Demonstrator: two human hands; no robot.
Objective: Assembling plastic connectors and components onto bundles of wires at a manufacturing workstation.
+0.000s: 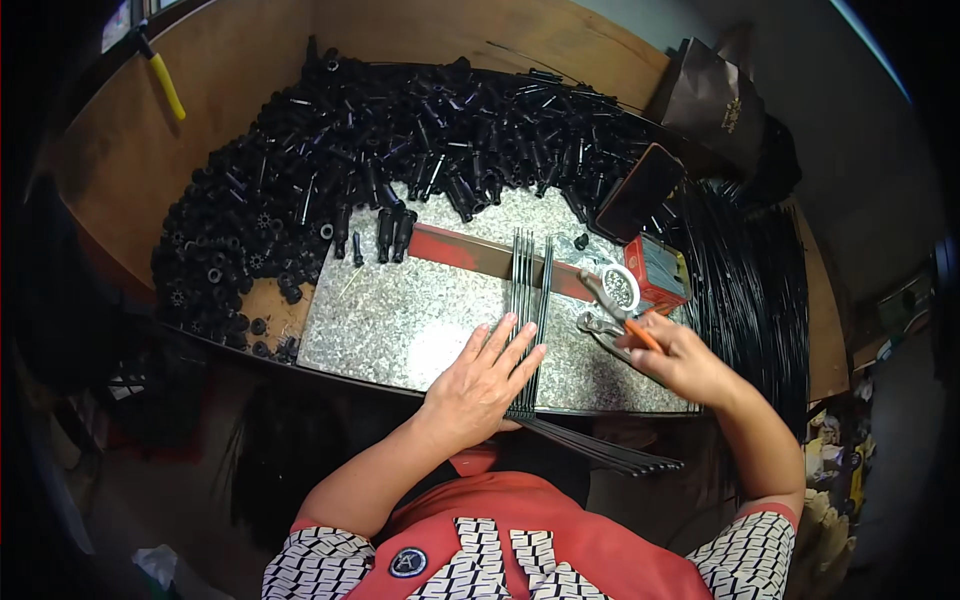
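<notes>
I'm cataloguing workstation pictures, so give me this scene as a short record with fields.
Left hand: fingers extended across thin black rods; any grip underneath is hidden
Right hand: closed around an orange-handled tool
Work surface: speckled slab
Under the rods: long red bar, lying across the slab
Beside the tool: white cup of small shiny pieces, next to a red box
Far side: heap of black parts
Right side: large bundle of black strands
</notes>
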